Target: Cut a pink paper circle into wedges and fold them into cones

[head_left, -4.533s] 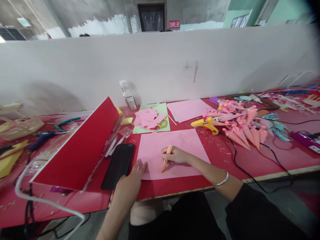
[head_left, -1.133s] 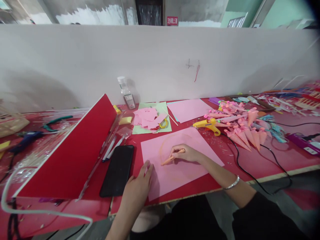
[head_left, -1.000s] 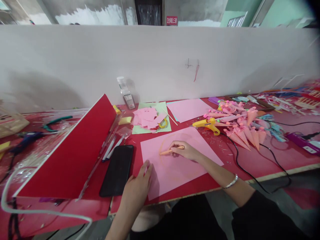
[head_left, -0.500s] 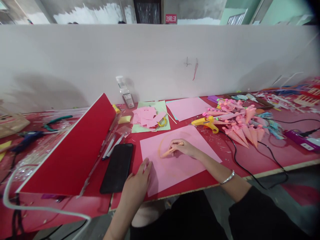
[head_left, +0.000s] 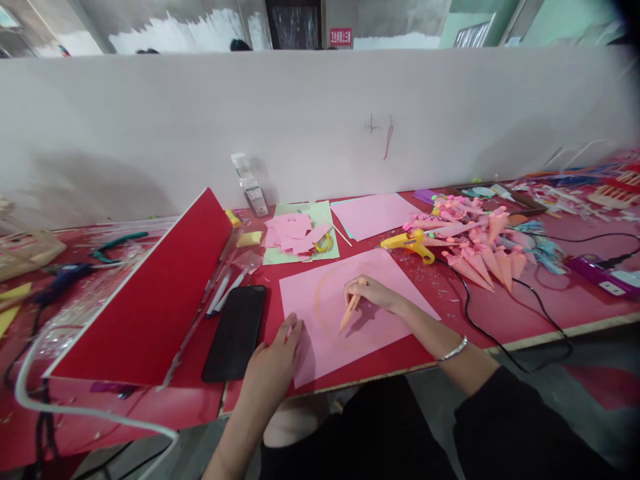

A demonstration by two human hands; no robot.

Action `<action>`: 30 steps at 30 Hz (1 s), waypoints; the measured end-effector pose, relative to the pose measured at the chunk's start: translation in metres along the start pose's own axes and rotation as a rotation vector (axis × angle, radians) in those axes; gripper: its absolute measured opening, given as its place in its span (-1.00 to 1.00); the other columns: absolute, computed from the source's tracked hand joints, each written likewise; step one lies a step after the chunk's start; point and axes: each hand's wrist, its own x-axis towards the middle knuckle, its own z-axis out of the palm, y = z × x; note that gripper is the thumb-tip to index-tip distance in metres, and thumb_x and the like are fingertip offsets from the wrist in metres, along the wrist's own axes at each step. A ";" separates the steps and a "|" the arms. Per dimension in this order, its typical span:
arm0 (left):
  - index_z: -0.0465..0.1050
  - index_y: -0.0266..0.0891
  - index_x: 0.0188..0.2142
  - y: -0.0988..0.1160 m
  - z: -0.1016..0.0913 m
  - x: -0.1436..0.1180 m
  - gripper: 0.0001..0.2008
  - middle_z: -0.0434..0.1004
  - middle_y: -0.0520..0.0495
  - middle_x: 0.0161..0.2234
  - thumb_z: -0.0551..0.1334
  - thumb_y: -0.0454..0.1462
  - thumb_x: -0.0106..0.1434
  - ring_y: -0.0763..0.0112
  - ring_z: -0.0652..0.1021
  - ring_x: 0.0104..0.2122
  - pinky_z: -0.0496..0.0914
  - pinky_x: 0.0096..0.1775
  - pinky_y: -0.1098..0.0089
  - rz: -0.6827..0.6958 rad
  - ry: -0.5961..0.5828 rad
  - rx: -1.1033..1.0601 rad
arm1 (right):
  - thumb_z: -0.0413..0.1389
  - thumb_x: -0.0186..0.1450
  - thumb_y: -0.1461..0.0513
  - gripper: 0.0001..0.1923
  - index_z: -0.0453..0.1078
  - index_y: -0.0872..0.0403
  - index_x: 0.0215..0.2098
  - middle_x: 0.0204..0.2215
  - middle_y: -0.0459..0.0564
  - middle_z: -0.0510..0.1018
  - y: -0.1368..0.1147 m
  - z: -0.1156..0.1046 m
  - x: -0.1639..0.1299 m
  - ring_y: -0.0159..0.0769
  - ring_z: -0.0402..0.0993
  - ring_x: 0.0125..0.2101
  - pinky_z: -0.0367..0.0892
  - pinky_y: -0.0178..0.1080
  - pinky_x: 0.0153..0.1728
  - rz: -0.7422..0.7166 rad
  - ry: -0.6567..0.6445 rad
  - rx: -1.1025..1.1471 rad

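Observation:
A pink sheet of paper lies on the red table in front of me, with a faint orange circle drawn on it. My right hand grips an orange crayon, its tip down on the lower part of the circle. My left hand presses flat on the sheet's near left corner, fingers spread, holding nothing.
A black phone lies left of the sheet, beside a tilted red board. A yellow glue gun with a black cord, pink paper cones, pink scraps and a small bottle sit behind. A white partition stands at the back.
My right hand has swept the crayon around the sheet, and an orange circle has appeared. The crayon tip has now come down toward the circle's lower edge. My left hand stays on the corner.

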 end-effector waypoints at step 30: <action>0.15 -0.04 0.10 -0.008 -0.017 -0.018 -0.45 0.17 -0.07 0.14 0.16 -0.31 0.10 0.29 0.50 -0.17 0.37 -0.16 0.32 0.324 -0.113 -0.154 | -0.07 0.18 0.31 -0.82 0.28 0.13 -0.26 -0.38 0.12 0.44 0.047 -0.022 -0.118 -0.14 0.33 -0.29 0.25 -0.17 -0.30 0.023 0.811 -1.098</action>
